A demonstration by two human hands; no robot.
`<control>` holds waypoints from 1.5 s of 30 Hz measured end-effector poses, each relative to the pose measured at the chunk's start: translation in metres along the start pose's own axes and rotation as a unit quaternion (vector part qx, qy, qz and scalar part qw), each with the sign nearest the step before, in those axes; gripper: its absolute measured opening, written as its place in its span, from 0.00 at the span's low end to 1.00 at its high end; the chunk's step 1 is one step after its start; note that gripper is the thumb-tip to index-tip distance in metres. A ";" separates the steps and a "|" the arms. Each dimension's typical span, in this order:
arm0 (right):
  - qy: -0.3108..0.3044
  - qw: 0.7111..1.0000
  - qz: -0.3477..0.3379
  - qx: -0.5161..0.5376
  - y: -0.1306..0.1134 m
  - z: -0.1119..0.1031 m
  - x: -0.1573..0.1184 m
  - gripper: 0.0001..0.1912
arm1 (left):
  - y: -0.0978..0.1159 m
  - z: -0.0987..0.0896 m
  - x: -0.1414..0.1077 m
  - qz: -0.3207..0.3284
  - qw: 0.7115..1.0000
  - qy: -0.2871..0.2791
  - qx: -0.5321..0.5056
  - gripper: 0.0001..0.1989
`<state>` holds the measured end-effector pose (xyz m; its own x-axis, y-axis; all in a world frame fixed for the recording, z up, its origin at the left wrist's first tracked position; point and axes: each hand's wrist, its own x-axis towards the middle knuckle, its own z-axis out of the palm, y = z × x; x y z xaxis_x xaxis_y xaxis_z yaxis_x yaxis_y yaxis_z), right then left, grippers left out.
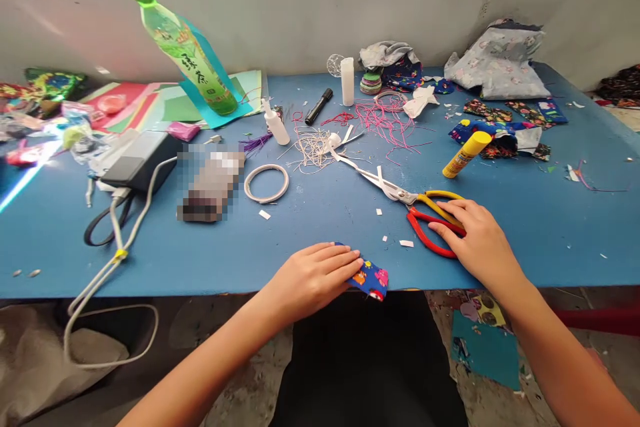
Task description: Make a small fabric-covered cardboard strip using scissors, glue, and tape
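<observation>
My left hand is closed on a small piece of blue patterned fabric at the table's front edge. Part of the fabric is hidden under the fingers. To the right, my right hand grips the handles of a pair of scissors, one handle yellow and the other red. The scissors rest on the table, blades partly apart and pointing to the upper left. A curled white strip lies across the blades. Small white scraps are scattered between my hands.
A yellow glue stick stands behind my right hand. Farther back are loose pink cords, a black marker, a white squeeze bottle and a green tea bottle. A wire coil and a charger cable lie left.
</observation>
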<state>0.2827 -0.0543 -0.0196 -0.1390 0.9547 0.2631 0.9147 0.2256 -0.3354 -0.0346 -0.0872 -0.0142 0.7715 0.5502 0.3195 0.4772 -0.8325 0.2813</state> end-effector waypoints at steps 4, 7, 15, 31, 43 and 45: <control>0.009 1.000 0.002 -0.009 0.000 0.002 -0.001 0.22 | 0.012 0.000 -0.011 -0.021 0.995 -0.073 0.060 0.29; 0.010 1.000 0.002 -0.014 0.000 0.003 -0.002 0.22 | 0.019 0.001 -0.021 -0.034 0.992 -0.088 0.084 0.34; 0.007 1.000 0.004 -0.022 0.002 0.005 0.002 0.28 | 0.014 -0.009 0.003 -0.117 0.981 -0.151 -0.024 0.27; 0.032 0.988 -0.033 -0.147 -0.013 -0.017 0.000 0.21 | -0.009 -0.027 0.036 -0.361 0.824 -0.068 -0.432 0.17; -0.010 0.996 -0.035 -0.087 -0.044 -0.063 0.081 0.28 | -0.028 -0.028 0.049 -0.449 0.633 0.119 -0.620 0.23; -0.046 0.999 -0.018 -0.021 -0.044 -0.060 0.095 0.28 | -0.028 -0.031 0.049 -0.441 0.620 0.128 -0.636 0.25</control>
<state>0.2522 0.0148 0.0747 -0.2045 0.9602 0.1901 0.9230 0.2538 -0.2891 -0.0233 -0.0349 0.0212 0.2760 0.8833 -0.3790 -0.1778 0.4344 0.8830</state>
